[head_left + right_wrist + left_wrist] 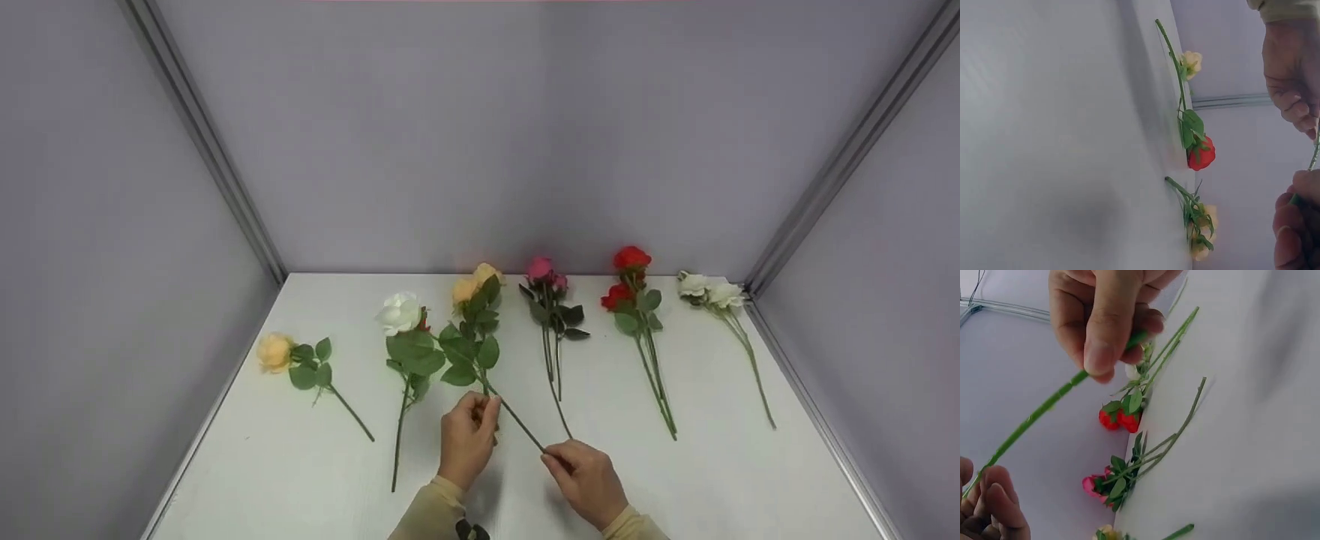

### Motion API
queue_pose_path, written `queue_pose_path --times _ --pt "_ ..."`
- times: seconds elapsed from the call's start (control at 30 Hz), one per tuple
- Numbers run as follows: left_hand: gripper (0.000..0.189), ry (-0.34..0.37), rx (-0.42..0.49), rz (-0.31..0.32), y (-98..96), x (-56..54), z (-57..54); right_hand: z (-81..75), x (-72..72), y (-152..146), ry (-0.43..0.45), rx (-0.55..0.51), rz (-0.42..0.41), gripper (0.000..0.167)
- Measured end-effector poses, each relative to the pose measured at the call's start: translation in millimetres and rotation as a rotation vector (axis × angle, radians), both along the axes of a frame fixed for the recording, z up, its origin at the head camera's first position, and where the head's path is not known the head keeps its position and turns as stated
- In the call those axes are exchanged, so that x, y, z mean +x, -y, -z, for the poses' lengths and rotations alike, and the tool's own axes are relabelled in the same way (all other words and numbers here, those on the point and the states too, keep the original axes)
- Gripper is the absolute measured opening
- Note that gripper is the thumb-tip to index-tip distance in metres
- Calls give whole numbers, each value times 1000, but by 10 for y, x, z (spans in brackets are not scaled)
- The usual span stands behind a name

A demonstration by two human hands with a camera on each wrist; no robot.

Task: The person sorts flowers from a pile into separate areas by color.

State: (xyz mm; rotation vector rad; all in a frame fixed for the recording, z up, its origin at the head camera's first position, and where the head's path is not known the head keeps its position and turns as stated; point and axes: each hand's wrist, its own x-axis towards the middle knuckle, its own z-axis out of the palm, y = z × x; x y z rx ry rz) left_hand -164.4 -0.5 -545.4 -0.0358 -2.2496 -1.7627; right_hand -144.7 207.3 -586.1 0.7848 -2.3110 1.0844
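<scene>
A white rose (400, 313) with broad green leaves is held slantwise above the table, its bloom to the upper left. My left hand (469, 433) pinches its stem partway down, below the leaves. At the lower end, my right hand (589, 480) pinches the green stem (1036, 415) between thumb and fingers. Behind the white bloom, a red rose (1202, 153) lies on the table, mostly hidden from the head view. Two yellow roses (465, 291) lie beyond my left hand, overlapped by the held rose's leaves.
A single yellow rose (276, 352) lies at the left of the white table (300, 465). To the right are pink roses (540, 270), red roses (631, 259) and white flowers (725, 295), stems toward me. Grey panels (450, 135) wall the back and sides.
</scene>
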Motion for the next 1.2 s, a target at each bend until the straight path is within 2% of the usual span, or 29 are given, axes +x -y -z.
queue_pose_path --times 0.1,0.2,0.33,0.53,0.63,0.77,0.93,1.03,1.2 --pt "17 -24 -116 -12 100 36 28 -29 -35 -103 8 1 47 13" --pt "18 -34 -286 -69 260 55 77 -69 -88 -263 14 13 111 12" --pt "17 -6 -486 -145 564 29 152 -146 -177 -516 2 26 199 12" --pt "20 101 -688 -239 1095 -49 329 -250 -268 -885 -29 24 329 11" --pt "28 192 -774 -248 1305 -80 444 -289 -285 -1067 -34 19 392 9" --pt "34 284 -826 -184 1458 -107 563 -337 -322 -1334 -4 -25 469 7" --pt "34 312 -843 -103 1546 -179 697 -367 -443 -1679 -9 -91 565 8" --pt "33 333 -833 -68 1585 -224 756 -398 -521 -1872 6 -93 659 8" --pt "30 408 -751 -5 1621 -271 773 -460 -644 -2190 128 -62 809 15"
